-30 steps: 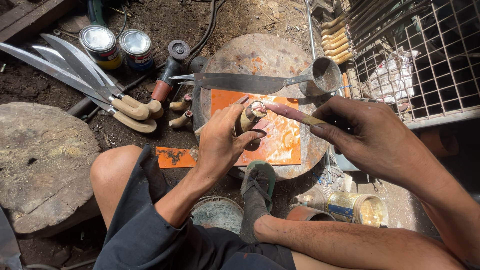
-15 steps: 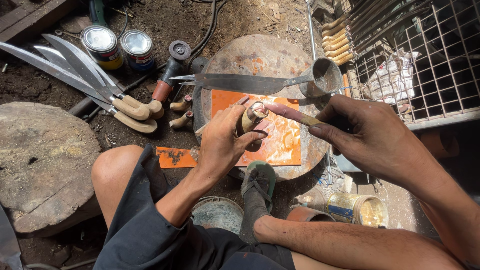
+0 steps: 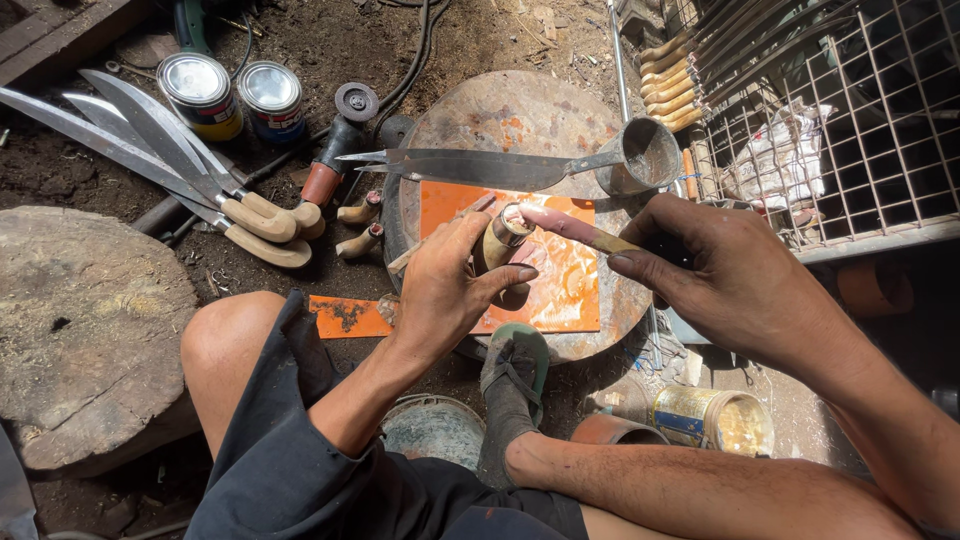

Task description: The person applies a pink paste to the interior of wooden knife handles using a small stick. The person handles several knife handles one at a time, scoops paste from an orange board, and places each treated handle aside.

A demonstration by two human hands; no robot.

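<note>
The left hand (image 3: 445,290) is gripping a short wooden handle (image 3: 497,243) with a metal collar at its top, fingers closed round it, holding it upright over the orange sheet (image 3: 560,290) that is lying on the round work block (image 3: 520,110). The right hand (image 3: 715,270) is pinching a flat stick (image 3: 572,228), its pink-smeared tip touching the collar's mouth. Compared with a second ago, little is changing: both hands are staying in the same spot above the sheet, and the stick is still working at the handle's opening, so the filling or smearing seems to be going on rather than finished. A finished long blade (image 3: 470,168) is lying across the block just beyond the sheet, and a foot in a sandal (image 3: 512,380) is pressing on the block's near edge.
</note>
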